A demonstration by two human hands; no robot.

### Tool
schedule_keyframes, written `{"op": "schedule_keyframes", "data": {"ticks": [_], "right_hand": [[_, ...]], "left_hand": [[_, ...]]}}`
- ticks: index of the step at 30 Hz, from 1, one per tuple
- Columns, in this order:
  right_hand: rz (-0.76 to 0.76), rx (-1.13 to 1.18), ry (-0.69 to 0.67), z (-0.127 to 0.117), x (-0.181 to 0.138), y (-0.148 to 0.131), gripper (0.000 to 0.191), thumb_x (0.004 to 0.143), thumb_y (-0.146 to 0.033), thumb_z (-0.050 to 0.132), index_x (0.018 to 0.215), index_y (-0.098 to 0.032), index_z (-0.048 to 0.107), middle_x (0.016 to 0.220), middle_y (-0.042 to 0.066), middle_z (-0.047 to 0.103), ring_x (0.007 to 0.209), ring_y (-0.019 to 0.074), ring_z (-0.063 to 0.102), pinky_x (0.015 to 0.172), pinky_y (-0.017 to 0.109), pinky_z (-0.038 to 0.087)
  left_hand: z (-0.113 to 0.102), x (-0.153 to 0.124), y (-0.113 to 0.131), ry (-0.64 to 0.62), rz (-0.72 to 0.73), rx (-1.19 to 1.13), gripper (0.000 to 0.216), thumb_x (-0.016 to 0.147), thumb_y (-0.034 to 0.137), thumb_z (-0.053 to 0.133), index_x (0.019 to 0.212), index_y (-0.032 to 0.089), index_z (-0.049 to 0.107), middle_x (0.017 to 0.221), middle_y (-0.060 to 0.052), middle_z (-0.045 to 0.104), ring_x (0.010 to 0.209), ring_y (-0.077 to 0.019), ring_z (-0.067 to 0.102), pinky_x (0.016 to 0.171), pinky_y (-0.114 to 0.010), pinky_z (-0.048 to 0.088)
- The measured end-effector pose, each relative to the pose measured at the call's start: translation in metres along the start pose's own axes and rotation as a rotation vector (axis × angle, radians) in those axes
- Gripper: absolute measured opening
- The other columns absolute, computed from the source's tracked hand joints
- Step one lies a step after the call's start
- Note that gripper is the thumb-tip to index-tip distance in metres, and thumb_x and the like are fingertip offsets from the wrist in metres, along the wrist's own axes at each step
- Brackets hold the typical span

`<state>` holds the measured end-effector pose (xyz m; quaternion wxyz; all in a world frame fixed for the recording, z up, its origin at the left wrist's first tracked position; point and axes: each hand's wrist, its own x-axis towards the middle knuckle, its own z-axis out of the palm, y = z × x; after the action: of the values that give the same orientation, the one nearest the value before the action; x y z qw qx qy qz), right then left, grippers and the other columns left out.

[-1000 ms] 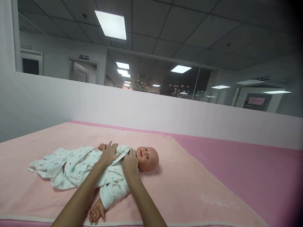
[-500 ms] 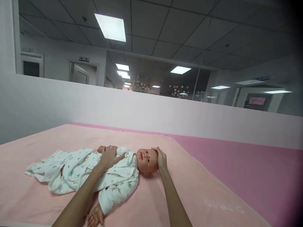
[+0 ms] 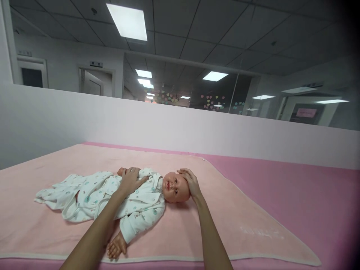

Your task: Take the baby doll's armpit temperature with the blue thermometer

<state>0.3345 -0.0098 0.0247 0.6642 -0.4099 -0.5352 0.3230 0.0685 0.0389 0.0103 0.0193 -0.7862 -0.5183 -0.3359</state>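
A baby doll (image 3: 174, 189) lies on its back, its head to the right, dressed in a white outfit (image 3: 143, 217) with small green prints. My left hand (image 3: 131, 182) rests open on the doll's chest, thumb stretched toward its neck. Against the crown of the doll's head is my right hand (image 3: 190, 182), palm to the scalp and fingers extended over the forehead side. One doll hand (image 3: 117, 245) sticks out of its sleeve near the front. The other shows partly beyond my left hand.
A peach blanket (image 3: 225, 221) with a pale edge lies under the doll, over a pink padded surface (image 3: 267, 183). Behind it rises a low white wall (image 3: 180, 129) with glass above. Heart-shaped stickers (image 3: 212, 101) and ceiling lights show through the glass.
My right hand has shifted slightly, its fingers now lying farther over the top of the doll's head. My left hand stays on the chest. The view has tilted down a little.
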Motion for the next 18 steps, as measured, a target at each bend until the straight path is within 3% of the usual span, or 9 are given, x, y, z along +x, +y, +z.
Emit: {"op": "schedule_keyframes", "data": {"ticks": [10, 18], "right_hand": [[0.052, -0.064, -0.032, 0.0014, -0.0051, -0.0049, 0.021, 0.065, -0.032, 0.056, 0.072, -0.019, 0.070, 0.093, 0.005, 0.068, 0.099, 0.0221, 0.057, 0.093, 0.034, 0.040], [-0.006, -0.065, 0.039, 0.0013, -0.0039, -0.0021, 0.035, 0.065, -0.033, 0.061, 0.098, -0.024, 0.065, 0.115, 0.002, 0.059, 0.115, 0.0207, 0.046, 0.097, 0.036, 0.036]], "left_hand": [[0.0007, -0.0002, -0.0011, 0.016, 0.002, 0.000, 0.045, 0.076, 0.061, 0.039, 0.086, 0.019, 0.053, 0.092, -0.007, 0.060, 0.100, -0.0270, 0.048, 0.091, -0.043, 0.026], [0.0057, 0.0008, -0.0058, 0.025, 0.011, 0.019, 0.044, 0.077, 0.059, 0.039, 0.089, 0.019, 0.053, 0.094, -0.007, 0.060, 0.100, -0.0259, 0.047, 0.090, -0.042, 0.025]]}}
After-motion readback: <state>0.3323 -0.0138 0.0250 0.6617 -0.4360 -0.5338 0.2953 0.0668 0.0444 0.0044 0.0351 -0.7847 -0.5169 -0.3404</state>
